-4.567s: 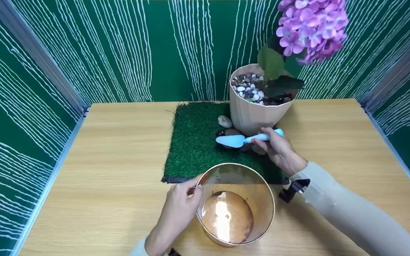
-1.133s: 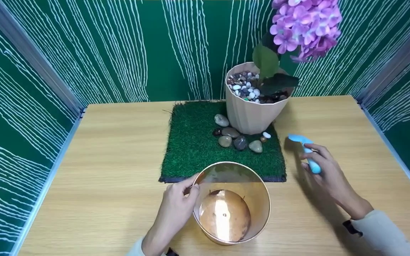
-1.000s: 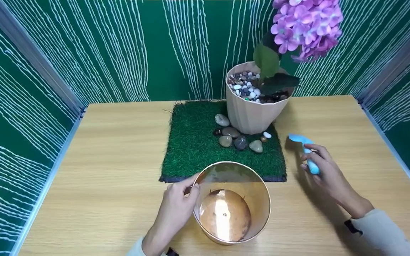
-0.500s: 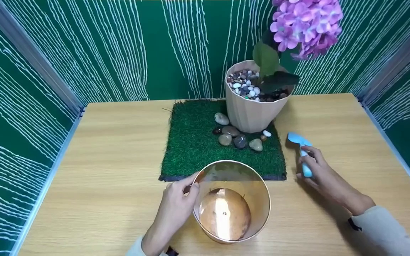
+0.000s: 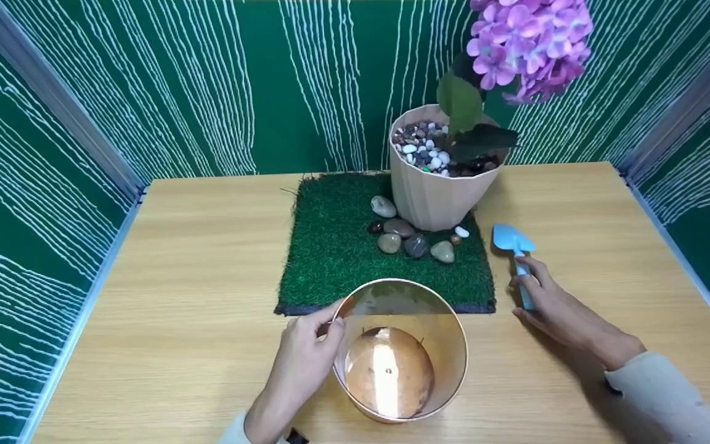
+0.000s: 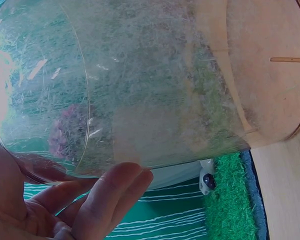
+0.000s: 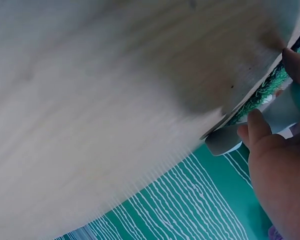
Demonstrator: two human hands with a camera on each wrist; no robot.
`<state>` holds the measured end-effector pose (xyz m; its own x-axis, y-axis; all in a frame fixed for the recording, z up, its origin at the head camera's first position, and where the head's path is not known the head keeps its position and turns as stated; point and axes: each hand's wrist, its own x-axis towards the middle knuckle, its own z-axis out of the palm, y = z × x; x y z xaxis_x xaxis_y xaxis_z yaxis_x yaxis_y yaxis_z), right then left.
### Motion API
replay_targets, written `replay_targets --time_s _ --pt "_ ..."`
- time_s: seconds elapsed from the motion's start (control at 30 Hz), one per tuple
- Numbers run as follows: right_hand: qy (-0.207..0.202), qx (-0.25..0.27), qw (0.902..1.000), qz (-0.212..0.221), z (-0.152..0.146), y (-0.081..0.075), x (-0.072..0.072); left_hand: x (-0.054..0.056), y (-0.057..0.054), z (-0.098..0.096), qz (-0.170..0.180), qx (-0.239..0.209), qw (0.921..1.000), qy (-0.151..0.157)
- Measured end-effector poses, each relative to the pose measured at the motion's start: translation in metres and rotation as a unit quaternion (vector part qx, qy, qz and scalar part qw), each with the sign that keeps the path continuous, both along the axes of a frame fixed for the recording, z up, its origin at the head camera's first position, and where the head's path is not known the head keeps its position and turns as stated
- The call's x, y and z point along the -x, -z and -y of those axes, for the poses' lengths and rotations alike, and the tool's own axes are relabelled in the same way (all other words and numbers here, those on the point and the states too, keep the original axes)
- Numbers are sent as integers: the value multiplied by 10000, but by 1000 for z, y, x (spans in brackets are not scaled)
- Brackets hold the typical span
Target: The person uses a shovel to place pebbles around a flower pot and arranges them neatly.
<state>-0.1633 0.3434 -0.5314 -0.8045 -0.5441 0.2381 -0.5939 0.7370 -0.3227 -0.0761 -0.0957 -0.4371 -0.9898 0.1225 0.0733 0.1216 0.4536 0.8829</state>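
Note:
My left hand pinches the left rim of a clear amber bucket between thumb and fingers. The bucket stands on the table, and nothing lies inside it. In the left wrist view, my fingers lie along the scratched bucket wall. To the right of the mat, my right hand holds a light blue garden trowel by its handle, blade pointing away. The blade is low over the wood; whether it touches is unclear. In the right wrist view, my right hand partly hides the handle.
A green turf mat lies behind the bucket. On it stand a beige faceted flowerpot with pebbles and a purple hydrangea, and several loose stones. Green walls with white streaks close in the wooden table.
My right hand has carried the trowel from above the stones to the mat's right side. Over the last second the blade has turned to face upward. My left hand stays on the bucket rim.

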Motion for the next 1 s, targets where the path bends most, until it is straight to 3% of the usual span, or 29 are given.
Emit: replay_targets --time_s 0.33,0.67,1.0 --pt "60 -68 9980 622 -1 0 -2 0 0 2 -24 78 10000 30" --pt "35 -50 9975 701 1 -1 -1 2 1 5 33 68 9997 215" --pt "537 -132 9900 1295 -1 -12 -5 6 5 14 182 -351 9975 586"
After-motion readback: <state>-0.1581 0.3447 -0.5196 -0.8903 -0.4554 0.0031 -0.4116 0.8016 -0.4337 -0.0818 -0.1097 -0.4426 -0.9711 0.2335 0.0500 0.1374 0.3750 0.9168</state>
